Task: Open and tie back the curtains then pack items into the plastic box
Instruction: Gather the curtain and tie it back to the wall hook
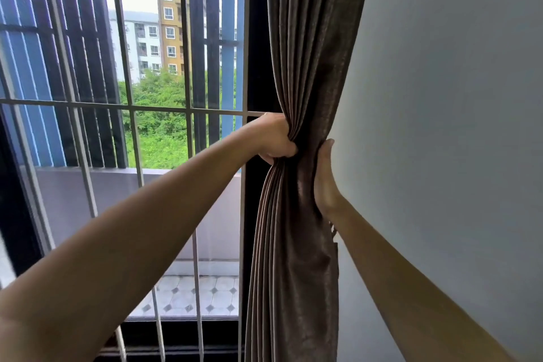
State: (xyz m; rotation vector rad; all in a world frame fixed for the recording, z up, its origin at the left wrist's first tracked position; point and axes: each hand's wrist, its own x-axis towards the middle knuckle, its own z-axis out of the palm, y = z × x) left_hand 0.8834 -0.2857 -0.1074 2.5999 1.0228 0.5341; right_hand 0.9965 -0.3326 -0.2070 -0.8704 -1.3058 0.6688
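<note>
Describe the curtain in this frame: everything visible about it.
The curtain is brown-grey, slightly shiny fabric, hanging in vertical pleats between the barred window and the wall. It is drawn aside and bunched at its middle, where the left hand grips the folds and the right hand lies along its right edge.

Brown curtain [302, 67] of faintly shiny woven cloth, pale matt-painted metal bars [131, 108], smooth matt wall [455, 97].
</note>
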